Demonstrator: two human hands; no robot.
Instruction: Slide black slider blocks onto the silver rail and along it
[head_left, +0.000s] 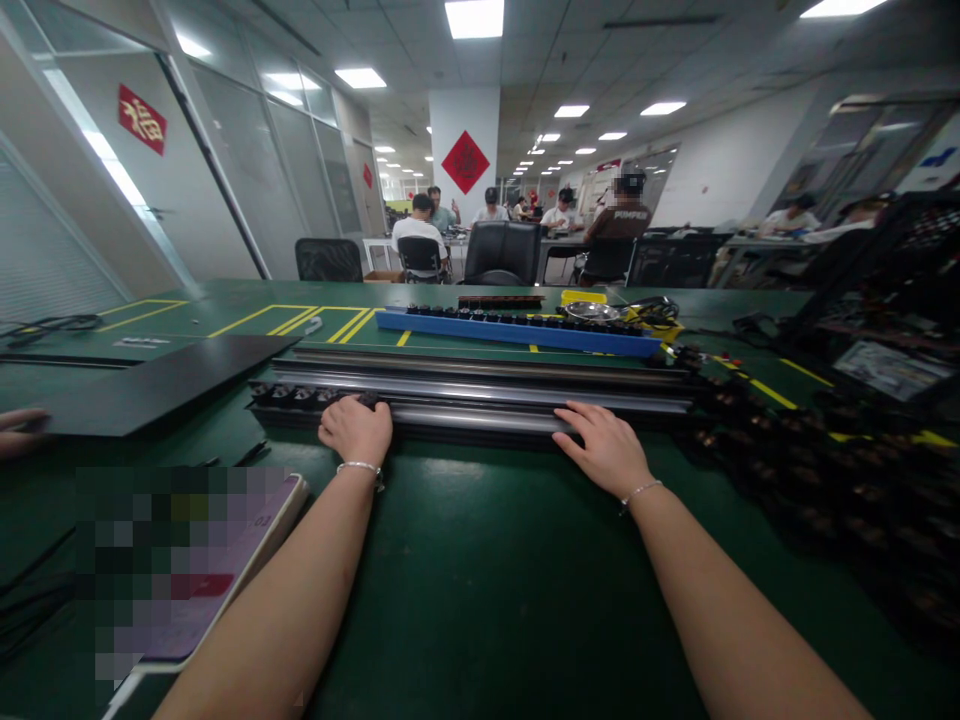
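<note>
Long dark metal rails (480, 416) lie side by side across the green table. Small black parts (300, 393) sit in a row at the left end of the front rails. My left hand (354, 430) is closed at the end of this row, its curled fingers on a black part (367, 399), mostly hidden beneath them. Farther right, my right hand (604, 445) rests on the front rail with its fingers stretched out and apart. The thumb lies against the rail's near side.
Behind the rails stands a blue strip (517, 332) carrying black parts. A heap of dark parts (840, 490) covers the right side. At left are a phone (262, 545), a dark panel (165, 385) and another person's hand (22, 432). People sit at far tables.
</note>
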